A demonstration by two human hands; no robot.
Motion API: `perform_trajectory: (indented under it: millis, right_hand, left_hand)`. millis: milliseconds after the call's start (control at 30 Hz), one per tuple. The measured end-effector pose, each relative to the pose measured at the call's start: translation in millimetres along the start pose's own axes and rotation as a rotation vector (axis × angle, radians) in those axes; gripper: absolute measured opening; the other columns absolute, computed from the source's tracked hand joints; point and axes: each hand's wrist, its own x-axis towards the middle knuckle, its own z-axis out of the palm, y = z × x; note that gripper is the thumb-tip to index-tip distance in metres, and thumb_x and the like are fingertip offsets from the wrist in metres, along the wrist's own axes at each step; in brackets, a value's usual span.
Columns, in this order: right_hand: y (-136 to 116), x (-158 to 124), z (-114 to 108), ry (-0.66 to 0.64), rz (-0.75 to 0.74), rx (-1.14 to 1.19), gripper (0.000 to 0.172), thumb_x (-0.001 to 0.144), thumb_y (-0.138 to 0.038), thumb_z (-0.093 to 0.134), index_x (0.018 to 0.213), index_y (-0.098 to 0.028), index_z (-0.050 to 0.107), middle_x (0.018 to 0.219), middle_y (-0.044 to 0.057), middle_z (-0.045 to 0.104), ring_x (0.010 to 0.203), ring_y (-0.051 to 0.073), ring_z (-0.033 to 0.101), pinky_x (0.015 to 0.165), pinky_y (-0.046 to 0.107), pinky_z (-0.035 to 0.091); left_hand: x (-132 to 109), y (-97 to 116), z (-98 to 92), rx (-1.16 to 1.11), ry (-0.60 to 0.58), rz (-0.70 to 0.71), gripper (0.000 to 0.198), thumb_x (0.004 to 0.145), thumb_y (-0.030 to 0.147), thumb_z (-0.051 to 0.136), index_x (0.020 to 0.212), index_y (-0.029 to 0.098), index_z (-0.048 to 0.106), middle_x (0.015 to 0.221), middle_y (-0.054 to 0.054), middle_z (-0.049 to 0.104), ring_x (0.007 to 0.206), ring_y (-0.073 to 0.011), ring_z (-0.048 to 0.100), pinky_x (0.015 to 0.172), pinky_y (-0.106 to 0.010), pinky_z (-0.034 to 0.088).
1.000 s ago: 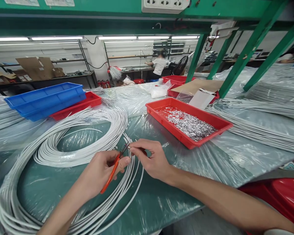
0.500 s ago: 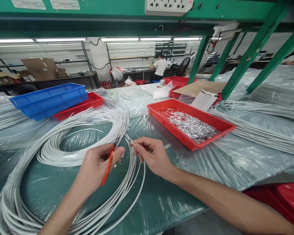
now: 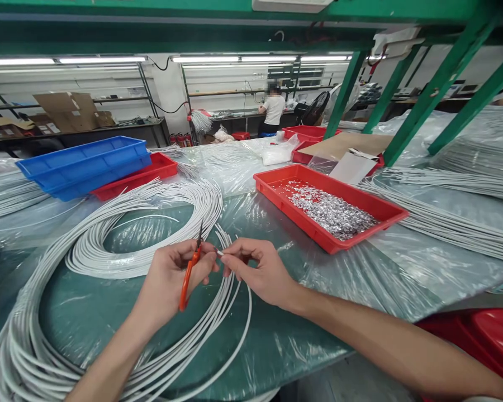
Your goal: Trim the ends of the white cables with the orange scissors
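My left hand (image 3: 178, 271) is closed around orange-handled scissors (image 3: 189, 276), their dark blades pointing up and away. Its thumb and fingertip also pinch at the tip of a white cable (image 3: 220, 253). Opposite, my right hand (image 3: 257, 271) grips that same cable near its end, thumb against forefinger. The fingertips of both hands almost meet. Just behind and under them runs a bundle of white cables (image 3: 224, 298), loose ends up. A large coil of white cables (image 3: 121, 268) lies to the left on the plastic-covered table (image 3: 293, 340).
A red tray (image 3: 289, 209) of small shiny metal pieces stands to the right. Blue trays (image 3: 84, 164) rest on a red tray (image 3: 163, 166) at the left. Green posts (image 3: 436, 89) rise at the right. More cables (image 3: 448, 229) lie there. A person (image 3: 273, 109) sits far behind.
My left hand has moved slightly right, and its fingertips now meet the cable tip. The scissors have turned more upright. The view has tilted down a little.
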Motion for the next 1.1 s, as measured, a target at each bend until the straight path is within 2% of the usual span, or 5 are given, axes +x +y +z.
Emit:
perform_trajectory:
  millis: [200,433,700,1100]
  right_hand:
    - [0,-3,0,0.016,-0.033,-0.086,0.016,0.090,-0.022,0.058,0.079,-0.014,0.067,0.068,0.002,0.067,0.062,0.011,0.058,0.054,0.022,0.039]
    - [0,-1,2,0.049,-0.056,-0.157,0.015,0.089,-0.017,0.058,0.078,-0.014,0.067,0.067,0.000,0.067,0.059,0.009,0.053,0.054,0.022,0.036]
    - [-1,-4,3,0.072,-0.074,-0.260,0.017,0.089,-0.018,0.057,0.077,-0.014,0.068,0.068,0.001,0.067,0.060,0.010,0.056,0.053,0.024,0.036]
    - [1,-5,4,0.051,-0.087,-0.269,0.018,0.090,-0.019,0.056,0.077,-0.015,0.068,0.069,0.001,0.068,0.060,0.010,0.055,0.053,0.023,0.035]
  left_hand:
    - [0,-8,0.8,-0.030,-0.038,0.023,0.014,0.082,0.029,0.067,0.077,0.016,0.065,0.066,0.002,0.065,0.058,-0.0063,0.055,0.055,-0.012,0.045]
    - [-1,-11,0.8,0.006,-0.024,0.045,0.018,0.084,0.030,0.066,0.073,0.016,0.063,0.064,0.003,0.064,0.056,-0.0059,0.052,0.053,-0.013,0.042]
    - [-1,-10,2.4,-0.022,-0.024,0.026,0.018,0.083,0.030,0.066,0.073,0.016,0.063,0.066,0.002,0.061,0.060,-0.0079,0.056,0.056,-0.015,0.045]
    - [1,-9,0.8,-0.063,-0.062,-0.022,0.022,0.078,0.036,0.071,0.072,0.016,0.061,0.063,0.002,0.059,0.059,-0.0096,0.055,0.057,-0.018,0.046]
